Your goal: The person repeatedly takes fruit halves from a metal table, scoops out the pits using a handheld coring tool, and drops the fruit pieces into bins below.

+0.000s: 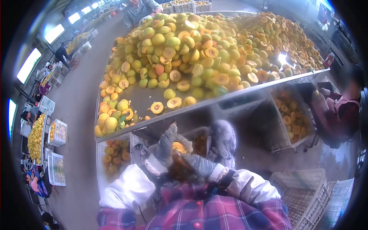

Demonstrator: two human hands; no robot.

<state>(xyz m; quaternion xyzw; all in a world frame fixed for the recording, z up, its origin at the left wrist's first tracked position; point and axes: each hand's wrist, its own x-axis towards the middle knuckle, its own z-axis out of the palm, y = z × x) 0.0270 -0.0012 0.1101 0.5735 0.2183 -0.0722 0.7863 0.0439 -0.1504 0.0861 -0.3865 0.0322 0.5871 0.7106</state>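
Below the front edge of the sorting table, my two gloved hands are close together over my lap. My left hand (165,147), in a dirty grey glove, is curled round a yellow peach (178,147), with the thumb on its right side. My right hand (197,163), in a grey knit glove, is bent in against the same peach from the right. Its fingertips are partly hidden, and what they grip does not show. Above my hands lie cut peach halves (174,102) with their pits showing, at the front of a large peach heap (199,53).
The metal table edge (214,99) runs just beyond my hands. A crate of peaches (100,161) stands at left, another crate (283,130) under the table at right. Stacked crates (303,191) sit by my right elbow. A seated person (339,103) is at right, another (140,11) behind the heap.
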